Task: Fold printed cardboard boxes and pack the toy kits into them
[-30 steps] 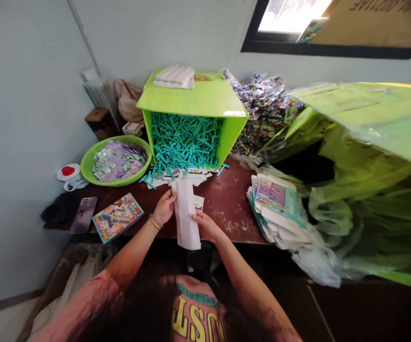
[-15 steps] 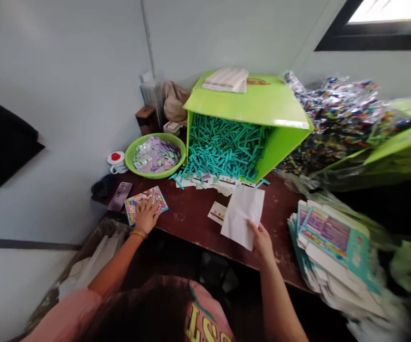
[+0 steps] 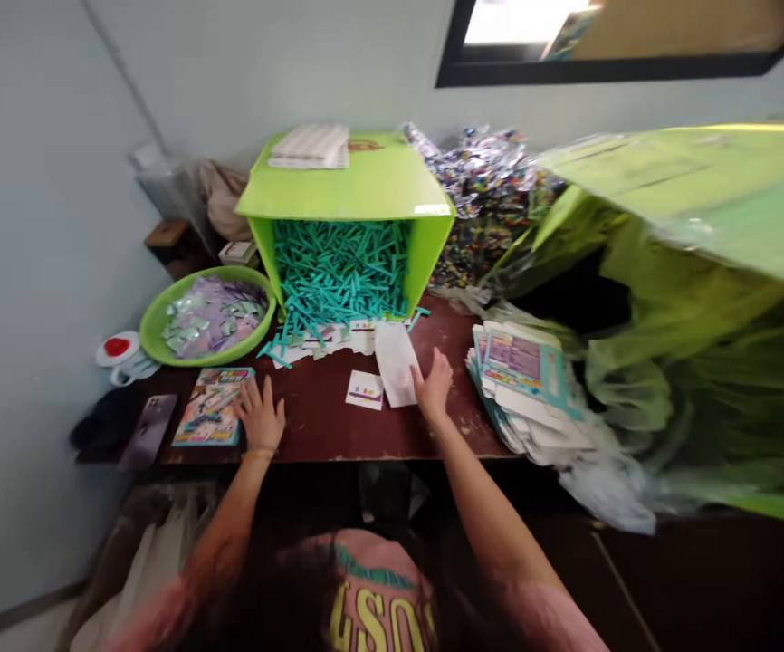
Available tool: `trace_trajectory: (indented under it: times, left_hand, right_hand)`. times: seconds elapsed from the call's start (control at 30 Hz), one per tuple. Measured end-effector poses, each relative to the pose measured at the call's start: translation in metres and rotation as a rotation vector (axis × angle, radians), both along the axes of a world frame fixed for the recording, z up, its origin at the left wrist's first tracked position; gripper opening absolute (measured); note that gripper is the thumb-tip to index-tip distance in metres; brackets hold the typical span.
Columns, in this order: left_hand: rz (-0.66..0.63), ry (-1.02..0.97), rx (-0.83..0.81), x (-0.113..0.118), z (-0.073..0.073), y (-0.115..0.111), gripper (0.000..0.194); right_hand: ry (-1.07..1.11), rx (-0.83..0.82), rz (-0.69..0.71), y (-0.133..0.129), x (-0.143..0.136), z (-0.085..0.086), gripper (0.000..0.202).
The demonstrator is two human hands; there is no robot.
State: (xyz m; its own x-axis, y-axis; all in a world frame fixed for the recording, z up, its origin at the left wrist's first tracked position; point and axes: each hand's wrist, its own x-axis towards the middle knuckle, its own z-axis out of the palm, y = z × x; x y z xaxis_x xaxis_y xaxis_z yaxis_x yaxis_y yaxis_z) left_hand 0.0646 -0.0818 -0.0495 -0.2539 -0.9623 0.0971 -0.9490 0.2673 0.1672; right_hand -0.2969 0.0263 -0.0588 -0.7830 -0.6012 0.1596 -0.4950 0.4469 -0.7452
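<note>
My left hand rests with fingers spread at the right edge of a colourful flat box on the dark red table. Under the thumb side of my right hand is the right edge of a white paper sheet; the fingers are apart, and the sheet lies on the table. Left of the sheet lies a small printed card. Behind them, a green box on its side holds many teal sticks, some spilling over more cards.
A green basin of small packets stands at left, near a lidded cup and a phone. Flattened printed cartons are stacked at right, beside plastic bags and a large green box.
The view has turned to the right. The white sheet, held up in my right hand before, is now down on the table. My left hand has slid to the box's right edge.
</note>
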Motion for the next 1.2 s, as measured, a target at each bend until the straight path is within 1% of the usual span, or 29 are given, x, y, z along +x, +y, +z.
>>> trace_trajectory:
  times: [0.03, 0.1, 0.17, 0.2, 0.23, 0.27, 0.33, 0.4, 0.43, 0.47, 0.5, 0.57, 0.6, 0.67, 0.73, 0.77, 0.8, 0.83, 0.87, 0.9, 0.93, 0.97, 1.0, 1.03, 1.07, 1.1, 1.13, 1.17, 1.2]
  left_hand:
    - [-0.098, 0.031, 0.033, -0.005, -0.006, 0.015, 0.061]
    - [-0.276, 0.094, 0.097, -0.016, -0.018, 0.046, 0.057]
    - [-0.439, 0.146, 0.151, -0.031, -0.03, 0.073, 0.057]
    - [-0.515, 0.165, 0.174, -0.04, -0.034, 0.083, 0.057]
    - [-0.587, 0.175, 0.195, -0.051, -0.036, 0.09, 0.058]
    - [-0.65, 0.179, 0.211, -0.064, -0.038, 0.093, 0.059]
    - [-0.733, 0.165, 0.233, -0.094, -0.039, 0.09, 0.061]
    - [-0.75, 0.133, 0.239, -0.128, -0.038, 0.078, 0.062]
    - [-0.737, 0.116, 0.239, -0.145, -0.037, 0.069, 0.061]
    - [-0.716, 0.101, 0.238, -0.161, -0.036, 0.061, 0.061]
    - [-0.685, 0.093, 0.234, -0.174, -0.036, 0.054, 0.06]
    - [-0.611, 0.114, 0.22, -0.192, -0.034, 0.043, 0.058]
    - [-0.583, 0.149, 0.211, -0.196, -0.033, 0.04, 0.056]
    - [-0.557, 0.275, 0.202, -0.194, -0.031, 0.041, 0.053]
    - [-0.585, 0.453, 0.235, -0.185, -0.025, 0.048, 0.05]
    - [-0.604, 0.55, 0.286, -0.179, -0.02, 0.052, 0.048]
    - [-0.612, 0.651, 0.372, -0.174, -0.013, 0.057, 0.047]
    - [-0.617, 0.757, 0.5, -0.17, -0.005, 0.062, 0.048]
    - [-0.613, 0.874, 0.665, -0.168, 0.004, 0.067, 0.051]
    - [-0.586, 0.999, 0.844, -0.167, 0.014, 0.07, 0.056]
    - [-0.522, 1.124, 1.007, -0.167, 0.024, 0.073, 0.061]
    - [-0.416, 1.236, 1.128, -0.168, 0.033, 0.075, 0.065]
    - [-0.278, 1.325, 1.19, -0.169, 0.041, 0.077, 0.066]
    - [-0.127, 1.385, 1.201, -0.17, 0.047, 0.078, 0.065]
    - [0.007, 1.417, 1.186, -0.169, 0.051, 0.08, 0.062]
    - [0.095, 1.428, 1.179, -0.167, 0.053, 0.082, 0.059]
    - [0.131, 1.43, 1.19, -0.164, 0.054, 0.087, 0.057]
    - [0.127, 1.429, 1.211, -0.16, 0.053, 0.092, 0.056]
    - [0.106, 1.424, 1.226, -0.156, 0.051, 0.097, 0.056]
  right_hand:
    - [0.112, 0.053, 0.041, 0.017, 0.009, -0.01, 0.059]
    - [0.231, 0.114, 0.174, 0.05, 0.026, -0.024, 0.05]
    - [0.301, 0.144, 0.287, 0.073, 0.032, -0.025, 0.043]
    - [0.334, 0.157, 0.309, 0.08, 0.026, -0.021, 0.041]
    - [0.366, 0.172, 0.296, 0.085, 0.014, -0.014, 0.039]
    - [0.393, 0.194, 0.243, 0.087, -0.005, -0.005, 0.039]
    - [0.411, 0.266, 0.055, 0.089, -0.055, 0.013, 0.045]
    - [0.363, 0.377, -0.137, 0.087, -0.104, 0.027, 0.065]
    - [0.326, 0.439, -0.197, 0.086, -0.123, 0.031, 0.076]
    - [0.291, 0.496, -0.224, 0.084, -0.135, 0.033, 0.083]
    - [0.264, 0.54, -0.222, 0.081, -0.141, 0.034, 0.083]
    - [0.249, 0.578, -0.181, 0.075, -0.139, 0.033, 0.07]
    - [0.256, 0.575, -0.161, 0.072, -0.136, 0.033, 0.061]
    - [0.271, 0.543, -0.133, 0.069, -0.131, 0.04, 0.045]
    - [0.278, 0.507, -0.111, 0.072, -0.13, 0.056, 0.036]
    - [0.28, 0.491, -0.101, 0.076, -0.128, 0.068, 0.036]
    - [0.281, 0.478, -0.095, 0.081, -0.122, 0.079, 0.037]
    - [0.287, 0.459, -0.088, 0.087, -0.109, 0.09, 0.039]
    - [0.3, 0.427, -0.059, 0.092, -0.088, 0.099, 0.04]
    - [0.312, 0.393, -0.008, 0.096, -0.061, 0.106, 0.04]
    - [0.335, 0.314, 0.094, 0.1, -0.028, 0.11, 0.04]
    - [0.35, 0.227, 0.28, 0.103, 0.006, 0.111, 0.041]
    - [0.345, 0.148, 0.482, 0.105, 0.039, 0.111, 0.042]
    - [0.316, 0.088, 0.622, 0.107, 0.065, 0.111, 0.043]
    - [0.278, 0.036, 0.689, 0.106, 0.083, 0.11, 0.04]
    - [0.228, 0.002, 0.668, 0.104, 0.092, 0.109, 0.039]
    - [0.172, -0.01, 0.577, 0.101, 0.092, 0.109, 0.04]
    - [0.114, -0.008, 0.452, 0.096, 0.087, 0.109, 0.045]
    - [0.056, 0.0, 0.328, 0.091, 0.079, 0.108, 0.055]
